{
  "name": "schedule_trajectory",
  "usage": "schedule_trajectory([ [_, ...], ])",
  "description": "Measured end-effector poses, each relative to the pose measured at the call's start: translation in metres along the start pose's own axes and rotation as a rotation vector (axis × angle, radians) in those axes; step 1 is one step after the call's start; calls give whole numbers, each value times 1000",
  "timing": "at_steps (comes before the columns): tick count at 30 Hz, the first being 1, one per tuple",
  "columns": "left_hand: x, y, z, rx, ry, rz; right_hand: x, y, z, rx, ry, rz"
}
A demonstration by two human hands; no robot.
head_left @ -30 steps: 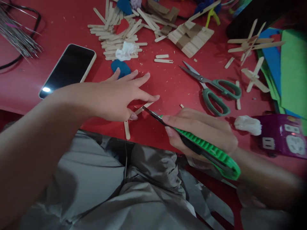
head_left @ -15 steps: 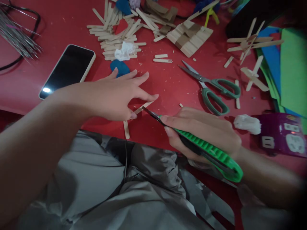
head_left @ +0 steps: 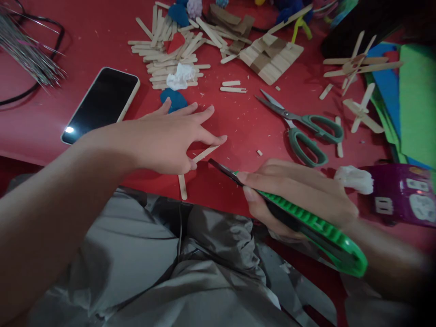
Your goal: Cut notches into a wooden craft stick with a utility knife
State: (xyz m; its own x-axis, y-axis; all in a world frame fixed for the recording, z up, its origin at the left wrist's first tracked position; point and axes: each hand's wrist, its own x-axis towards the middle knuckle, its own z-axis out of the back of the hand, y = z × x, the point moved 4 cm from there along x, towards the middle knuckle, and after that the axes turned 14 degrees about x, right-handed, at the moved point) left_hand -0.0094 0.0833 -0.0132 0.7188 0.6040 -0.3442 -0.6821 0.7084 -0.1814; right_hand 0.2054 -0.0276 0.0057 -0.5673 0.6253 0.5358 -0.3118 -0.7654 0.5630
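Observation:
My left hand (head_left: 170,141) lies spread on the red table, its thumb and index fingertip pressing down the two ends of a wooden craft stick (head_left: 204,155). Another craft stick (head_left: 183,187) pokes out below that hand, near the table edge. In my right hand (head_left: 299,190) is a green utility knife (head_left: 316,229), gripped with its dark blade pointing left. The blade tip is just off the held stick, slightly to its right. A blue felt-like piece (head_left: 174,100) sits partly behind my left fingers.
Grey-green scissors (head_left: 299,120) lie beyond my right hand. A phone (head_left: 102,104) with its light on is at left. A craft stick pile (head_left: 173,68), a woven stick panel (head_left: 270,59), colored sheets (head_left: 417,104) and a purple power socket (head_left: 403,193) surround the work spot.
My right hand has drawn the knife back to the right and down, so its blade has come off the craft stick. My left hand stays on the stick; the view has shifted slightly.

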Motion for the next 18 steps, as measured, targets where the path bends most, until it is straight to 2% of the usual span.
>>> schedule_trajectory([
  [2, 0, 0, 0, 9, -4, -17, -3, -3, 5, 6, -48, -89],
  [4, 0, 0, 0, 17, -9, -32, -4, -4, 9, -30, -84, -74],
  [5, 0, 0, 0, 14, -15, -35, -5, -5, 13, -37, -155, -62],
  [7, -1, 0, 0, -6, -29, -32, -6, -9, 15, -21, -210, -76],
  [10, -3, 2, 0, -29, -34, -25, -7, -18, 13, 31, -267, -184],
  [18, -2, 7, -4, -37, 15, -43, -7, -27, 14, 9, -294, -313],
])
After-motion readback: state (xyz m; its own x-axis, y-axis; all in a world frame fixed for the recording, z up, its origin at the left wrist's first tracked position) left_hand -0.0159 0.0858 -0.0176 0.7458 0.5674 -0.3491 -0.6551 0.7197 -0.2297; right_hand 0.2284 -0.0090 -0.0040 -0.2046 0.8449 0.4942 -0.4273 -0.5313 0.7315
